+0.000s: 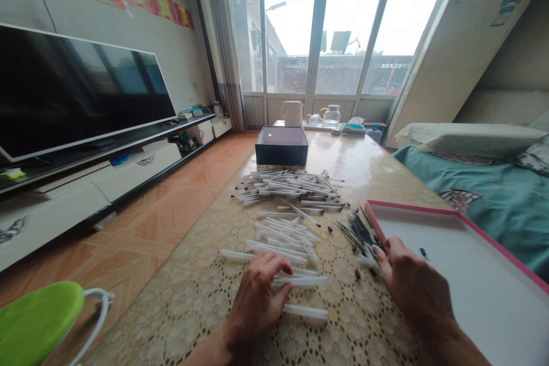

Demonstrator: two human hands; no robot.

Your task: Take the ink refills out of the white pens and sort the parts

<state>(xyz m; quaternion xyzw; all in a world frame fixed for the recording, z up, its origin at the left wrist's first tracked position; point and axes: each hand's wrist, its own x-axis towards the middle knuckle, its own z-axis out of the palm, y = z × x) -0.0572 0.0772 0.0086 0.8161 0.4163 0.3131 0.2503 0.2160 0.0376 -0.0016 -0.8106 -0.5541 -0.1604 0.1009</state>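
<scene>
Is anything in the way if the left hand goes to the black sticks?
Yes, low things: white tubes by the left hand come first, then a small black cap on the table, beside the black sticks. Nothing tall stands between them.

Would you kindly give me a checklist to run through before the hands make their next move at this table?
1. Left hand at the white tubes: ok.
2. Tube firmly gripped by the left hand: cannot tell; the fingers hide the contact.
3. Right hand beside the black rods: ok.
4. Small black pieces gathered together: not ok; several lie scattered on the table, and one is in the pink-rimmed tray.
5. Dark box open at the top, beyond the black-ended sticks: ok.
</scene>
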